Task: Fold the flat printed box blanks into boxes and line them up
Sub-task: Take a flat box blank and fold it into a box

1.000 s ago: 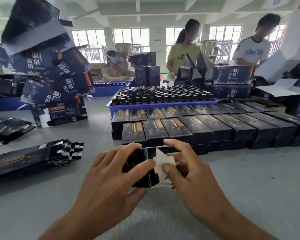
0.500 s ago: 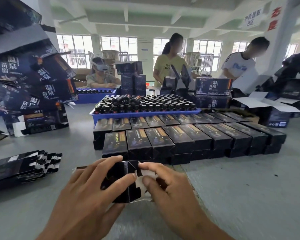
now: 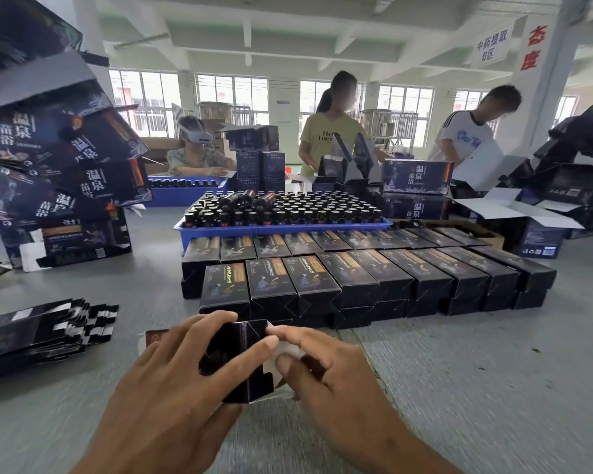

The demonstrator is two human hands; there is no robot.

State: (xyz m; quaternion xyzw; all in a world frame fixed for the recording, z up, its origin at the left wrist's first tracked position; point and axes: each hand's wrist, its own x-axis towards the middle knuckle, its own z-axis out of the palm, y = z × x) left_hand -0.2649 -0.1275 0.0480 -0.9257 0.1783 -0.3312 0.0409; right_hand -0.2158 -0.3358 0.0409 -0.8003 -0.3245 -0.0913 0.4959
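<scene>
Left hand [image 3: 172, 381] grips a half-folded black box [image 3: 243, 364], fingers curled over its top and side, near table edge. Right hand [image 3: 326, 371] pinches the box's white end flap [image 3: 286, 350] btwn thumb and forefinger. 1 stack of flat blanks [image 3: 45, 331] lies twd left edge of the table [image 3: 476, 388]. Finished boxes [image 3: 356, 275] lined up just beyond the hands: front row approx 9 across, 2 layers high, more rows behind; exact total can't tell. 1 blue tray of dark bottles [image 3: 281, 213] behind them, too many to count. Big printed cartons [image 3: 62, 159] piled at far left. 3 people work at far side. Grey tabletop; room w/ white beams, windows along back wall.
</scene>
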